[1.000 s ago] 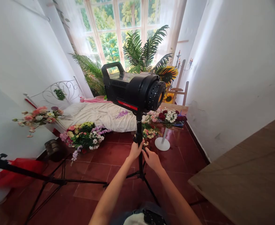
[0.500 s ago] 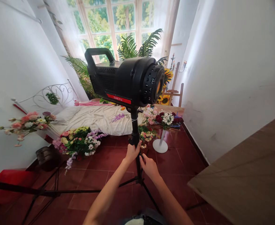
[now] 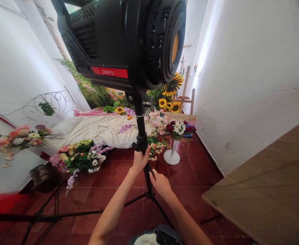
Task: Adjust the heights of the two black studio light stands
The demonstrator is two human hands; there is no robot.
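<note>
A black studio light (image 3: 108, 44) with a red ZHEYU label looms close at the top of the view, mounted on a black light stand (image 3: 140, 124). My left hand (image 3: 140, 160) is wrapped round the stand's upright, just below a collar with a knob (image 3: 137, 146). Lower down, my right hand (image 3: 162, 183) is closed at the side of the same upright, thumb and fingers pinching a small dark knob (image 3: 151, 172) that they mostly hide. The stand's legs (image 3: 163, 212) are spread on the red tiled floor (image 3: 108, 190).
Beyond the stand is a bed (image 3: 95, 127) with flower bunches (image 3: 80, 154) before it. A white round-based stand (image 3: 171, 157) holds flowers at right of centre. A brown panel (image 3: 266, 190) juts in from the right. Another black stand (image 3: 70, 214) lies across the lower left.
The studio light now looks much larger and higher, nearer my head, and covers most of the window. The stand's upright leans slightly further left. Both hands keep their places on it.
</note>
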